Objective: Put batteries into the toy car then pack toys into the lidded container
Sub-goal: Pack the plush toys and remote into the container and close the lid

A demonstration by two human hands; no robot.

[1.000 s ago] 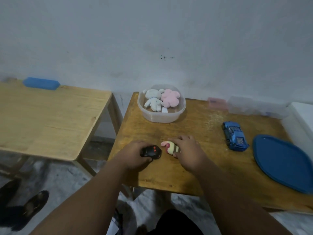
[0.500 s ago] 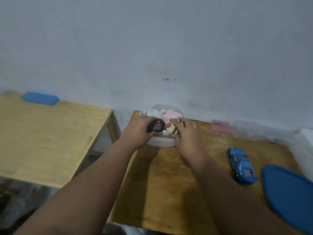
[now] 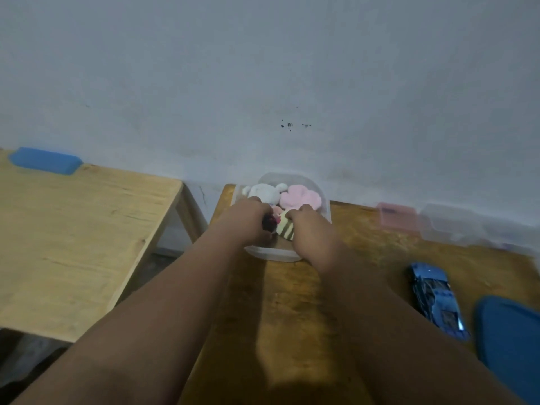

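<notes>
A clear plastic container [image 3: 274, 255] stands at the back of the dark wooden table, against the wall. A white plush [image 3: 264, 192] and a pink plush [image 3: 299, 196] lie in it. Both my hands are inside its near half. My left hand [image 3: 247, 222] grips a black remote with red buttons [image 3: 269, 223]. My right hand [image 3: 311, 232] holds a striped cream and brown plush [image 3: 285, 228]. The blue toy car [image 3: 436, 298] lies on the table to the right. The blue lid [image 3: 510, 340] lies beyond it at the right edge.
A lighter wooden table [image 3: 73, 241] stands to the left across a narrow gap, with a blue box [image 3: 45, 159] at its back. A pink box [image 3: 399, 216] and clear boxes [image 3: 467, 228] line the wall at the back right.
Both hands lifted the remote and the striped plush from the table's front edge and carried them forward into the container. The camera tilted up towards the wall.
</notes>
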